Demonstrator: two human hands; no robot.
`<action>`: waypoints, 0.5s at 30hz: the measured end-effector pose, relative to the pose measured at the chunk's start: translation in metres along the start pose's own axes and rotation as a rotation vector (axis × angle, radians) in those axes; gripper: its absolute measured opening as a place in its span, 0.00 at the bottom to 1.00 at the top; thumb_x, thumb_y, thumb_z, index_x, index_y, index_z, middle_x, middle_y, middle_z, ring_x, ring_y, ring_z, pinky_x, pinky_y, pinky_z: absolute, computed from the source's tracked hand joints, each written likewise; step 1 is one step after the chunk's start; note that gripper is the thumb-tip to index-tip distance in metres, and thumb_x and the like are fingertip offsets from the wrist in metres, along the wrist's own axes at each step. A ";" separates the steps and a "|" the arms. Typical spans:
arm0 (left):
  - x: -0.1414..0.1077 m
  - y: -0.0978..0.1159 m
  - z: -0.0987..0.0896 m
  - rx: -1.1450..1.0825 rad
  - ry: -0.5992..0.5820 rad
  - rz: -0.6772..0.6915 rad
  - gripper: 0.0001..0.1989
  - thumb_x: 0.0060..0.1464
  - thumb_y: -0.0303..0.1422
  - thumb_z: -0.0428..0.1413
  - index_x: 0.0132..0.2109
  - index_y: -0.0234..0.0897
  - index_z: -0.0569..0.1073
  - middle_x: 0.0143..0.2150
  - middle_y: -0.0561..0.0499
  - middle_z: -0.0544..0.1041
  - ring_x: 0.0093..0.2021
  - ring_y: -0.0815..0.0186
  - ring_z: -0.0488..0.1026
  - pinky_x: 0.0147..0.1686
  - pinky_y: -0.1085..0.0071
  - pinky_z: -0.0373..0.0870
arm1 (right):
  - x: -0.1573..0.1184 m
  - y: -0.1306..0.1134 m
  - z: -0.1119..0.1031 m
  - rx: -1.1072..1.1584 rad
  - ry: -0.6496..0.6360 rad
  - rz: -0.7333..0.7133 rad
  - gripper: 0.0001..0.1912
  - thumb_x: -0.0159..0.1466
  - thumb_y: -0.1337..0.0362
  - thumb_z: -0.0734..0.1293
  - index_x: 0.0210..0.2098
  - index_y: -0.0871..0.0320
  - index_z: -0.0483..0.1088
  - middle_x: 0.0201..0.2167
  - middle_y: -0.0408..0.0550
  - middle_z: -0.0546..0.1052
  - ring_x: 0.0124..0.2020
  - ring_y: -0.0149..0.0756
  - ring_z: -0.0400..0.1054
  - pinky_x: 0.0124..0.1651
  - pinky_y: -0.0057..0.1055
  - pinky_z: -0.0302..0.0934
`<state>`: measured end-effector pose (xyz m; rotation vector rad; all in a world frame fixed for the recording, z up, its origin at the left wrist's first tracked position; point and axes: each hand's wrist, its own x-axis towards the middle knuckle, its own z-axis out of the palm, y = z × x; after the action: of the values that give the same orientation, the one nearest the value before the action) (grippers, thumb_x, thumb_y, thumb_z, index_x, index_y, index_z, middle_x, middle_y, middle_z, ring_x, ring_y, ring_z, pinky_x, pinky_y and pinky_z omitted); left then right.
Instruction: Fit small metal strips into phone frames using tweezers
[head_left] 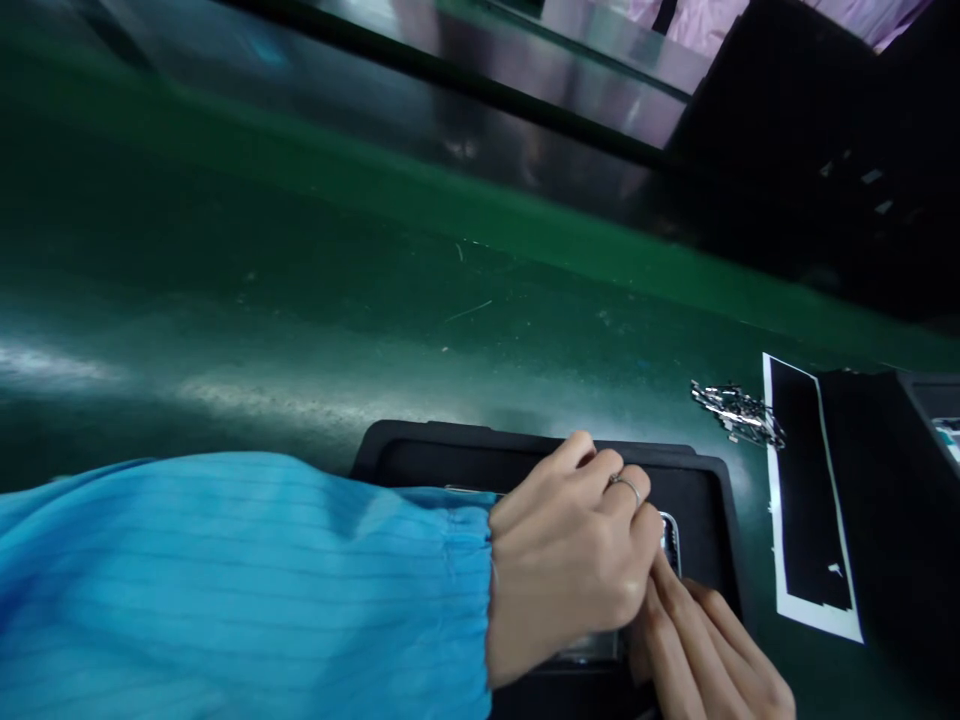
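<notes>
A black tray lies on the green work surface at the lower middle. In it sits a flat device with a shiny metal rim, mostly covered by the hands. My left hand, with a ring on one finger and a blue sleeve, is over the device with its fingers curled and their tips hidden. My right hand comes from the lower right, its fingers close together and touching the left hand near the device's corner. Whatever the fingertips hold is too hidden to make out.
A pile of small dark and silvery pieces lies right of the tray, beside a black sheet with a white border. Another black tray is at the right edge. A dark raised ledge crosses the back.
</notes>
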<state>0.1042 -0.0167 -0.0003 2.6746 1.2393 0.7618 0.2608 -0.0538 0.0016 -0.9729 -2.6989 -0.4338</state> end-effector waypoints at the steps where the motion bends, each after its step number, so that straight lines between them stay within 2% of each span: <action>1: -0.001 -0.001 0.000 0.024 0.017 0.045 0.12 0.54 0.20 0.43 0.29 0.31 0.69 0.24 0.50 0.66 0.26 0.65 0.59 0.30 0.67 0.57 | -0.001 0.001 0.001 0.013 0.023 -0.025 0.21 0.63 0.73 0.48 0.30 0.64 0.71 0.28 0.53 0.77 0.27 0.30 0.71 0.34 0.24 0.64; 4: -0.004 -0.005 0.000 0.027 0.043 0.164 0.13 0.56 0.22 0.42 0.31 0.30 0.70 0.24 0.49 0.67 0.25 0.64 0.59 0.30 0.66 0.57 | -0.002 0.001 0.002 0.027 0.048 -0.052 0.22 0.63 0.73 0.48 0.30 0.64 0.71 0.26 0.53 0.76 0.27 0.30 0.71 0.34 0.25 0.64; 8: -0.007 -0.010 0.000 -0.041 0.057 0.254 0.17 0.54 0.21 0.39 0.26 0.31 0.69 0.24 0.47 0.67 0.24 0.64 0.56 0.29 0.65 0.57 | 0.000 -0.002 0.001 -0.024 0.001 0.018 0.21 0.63 0.75 0.48 0.30 0.66 0.71 0.30 0.55 0.77 0.28 0.30 0.71 0.34 0.25 0.64; 11: -0.007 -0.010 -0.002 -0.046 0.064 0.154 0.17 0.55 0.21 0.39 0.26 0.31 0.68 0.25 0.48 0.66 0.26 0.65 0.56 0.28 0.66 0.56 | 0.001 -0.004 -0.001 -0.027 -0.010 0.026 0.21 0.62 0.75 0.48 0.30 0.66 0.71 0.32 0.57 0.76 0.26 0.29 0.71 0.34 0.25 0.64; 15: -0.004 -0.009 -0.005 -0.127 -0.054 -0.096 0.13 0.54 0.21 0.44 0.24 0.32 0.66 0.26 0.51 0.65 0.27 0.67 0.56 0.29 0.68 0.55 | 0.000 -0.004 0.000 0.009 -0.029 0.019 0.23 0.63 0.74 0.47 0.31 0.69 0.71 0.37 0.62 0.74 0.26 0.30 0.71 0.34 0.25 0.64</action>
<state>0.0937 -0.0140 0.0000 2.4986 1.2519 0.7245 0.2578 -0.0567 0.0005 -1.0096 -2.7128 -0.4070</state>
